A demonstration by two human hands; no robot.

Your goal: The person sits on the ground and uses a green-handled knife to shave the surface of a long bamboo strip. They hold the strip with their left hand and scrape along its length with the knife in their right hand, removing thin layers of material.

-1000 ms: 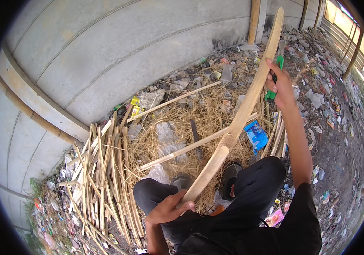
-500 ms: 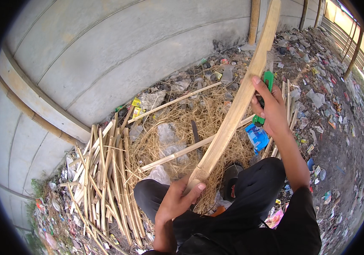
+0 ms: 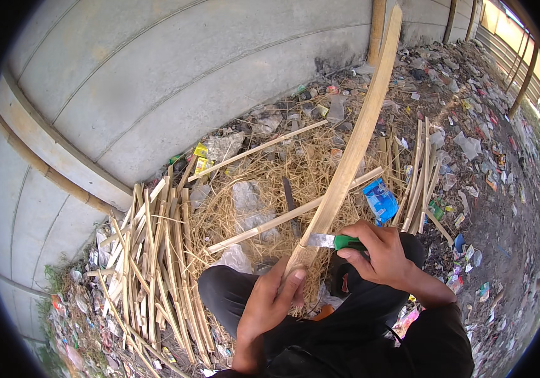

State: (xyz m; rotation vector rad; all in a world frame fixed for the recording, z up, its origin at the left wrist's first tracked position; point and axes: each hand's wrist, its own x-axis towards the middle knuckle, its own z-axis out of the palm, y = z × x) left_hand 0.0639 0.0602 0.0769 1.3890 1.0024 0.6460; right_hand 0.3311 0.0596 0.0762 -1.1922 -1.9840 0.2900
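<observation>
A long pale bamboo slat [image 3: 353, 151] slants up from my lap toward the wall. My left hand [image 3: 270, 297] is wrapped round its lower end, thumb on the upper face. In my right hand [image 3: 380, 255] is a green-handled utility knife [image 3: 347, 242], its handle gripped in closed fingers. The knife's blade lies across the slat, touching it at a joint line just above my left hand. Beneath the slat, a thinner bamboo strip [image 3: 263, 231] crosses the straw-like shavings [image 3: 311, 157]. A dark flat blade-like piece [image 3: 289, 196] lies there too.
Several split bamboo strips [image 3: 163, 271] are piled to my left, with a smaller bundle [image 3: 418, 176] at right. A blue wrapper [image 3: 380, 200] lies by my knee. Litter [image 3: 490, 208] covers the ground at right. A grey panel wall [image 3: 175, 75] stands ahead.
My right hand has come down along the slat toward my left hand. The knife's blade now rests across the slat near its lower end. The slat's far end has shifted slightly left.
</observation>
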